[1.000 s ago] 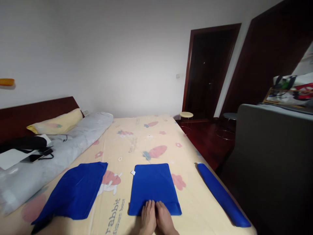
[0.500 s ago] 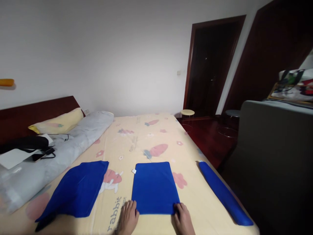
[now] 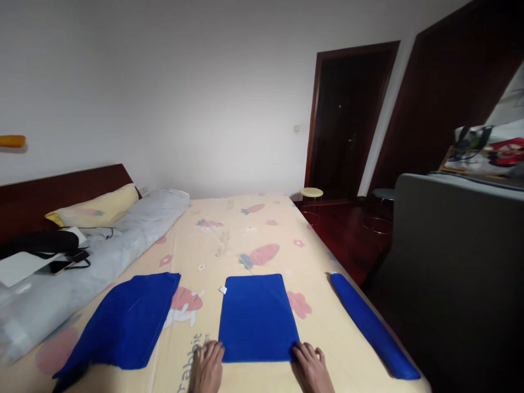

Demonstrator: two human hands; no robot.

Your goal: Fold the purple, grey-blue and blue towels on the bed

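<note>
A blue cloth (image 3: 258, 319), folded into a flat rectangle with a small white tag at its far left corner, lies on the bed in front of me. My left hand (image 3: 209, 367) is at its near left corner, fingers bent and closed on the edge. At the near right corner, my right hand (image 3: 313, 367) has its fingertips curled onto the cloth; the thumb is partly hidden. To the left lies a second blue cloth (image 3: 126, 322), loosely spread and uneven. A long narrow blue roll or folded strip (image 3: 372, 325) rests along the right side of the bed.
The patterned sheet (image 3: 245, 229) covers the bed. A grey rolled quilt (image 3: 135, 234), a yellow pillow (image 3: 98, 207), a phone (image 3: 57, 266) and dark cables lie at the left. A dark grey panel (image 3: 454, 273) and a yellow stool (image 3: 311, 192) stand at the right.
My view has shifted slightly. Both hands remain at the near corners of the folded cloth, the right hand's fingers turned a little more outward. The cloths look unmoved.
</note>
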